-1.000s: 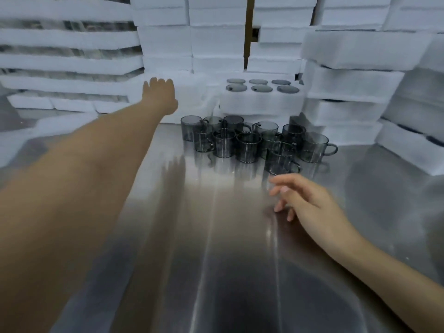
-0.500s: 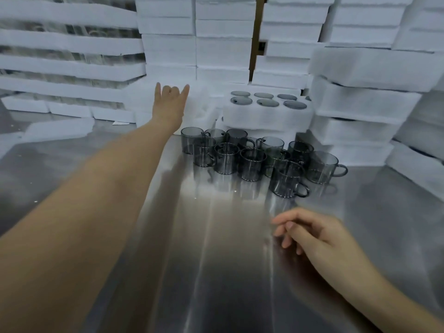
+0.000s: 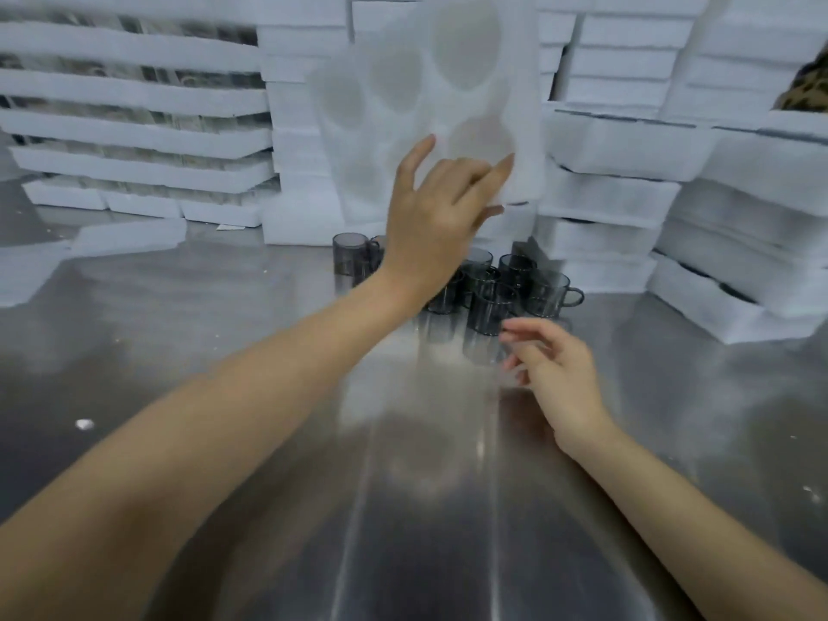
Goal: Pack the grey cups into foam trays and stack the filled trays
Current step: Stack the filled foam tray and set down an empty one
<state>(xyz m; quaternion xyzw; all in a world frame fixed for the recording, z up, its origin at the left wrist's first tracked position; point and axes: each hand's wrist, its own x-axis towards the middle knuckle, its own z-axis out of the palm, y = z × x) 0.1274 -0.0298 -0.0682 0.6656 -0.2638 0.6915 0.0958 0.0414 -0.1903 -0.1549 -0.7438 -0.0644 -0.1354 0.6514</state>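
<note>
Stacks of white foam (image 3: 605, 145) wall the worktop (image 3: 269, 351) from 9 round to 3 o'clock. Worktop is glossy steel with a few white crumbs. Foam tray (image 3: 448, 60) at 12 o'clock, upended in the air, pockets empty: likely very light and crushable, so best taken by the rim. Grey cups (image 3: 546, 291) clustered below it, unpacked: probably brittle and slick. Left hand (image 3: 430, 217) grip pinches the tray's lower edge. Right hand (image 3: 560, 369) at the cluster's 5 o'clock, fingers loosely curled, holding nothing.

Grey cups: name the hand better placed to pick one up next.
Right, probably. The right hand hovers open beside the nearest grey cups; the left hand is busy holding the raised foam tray.
</note>
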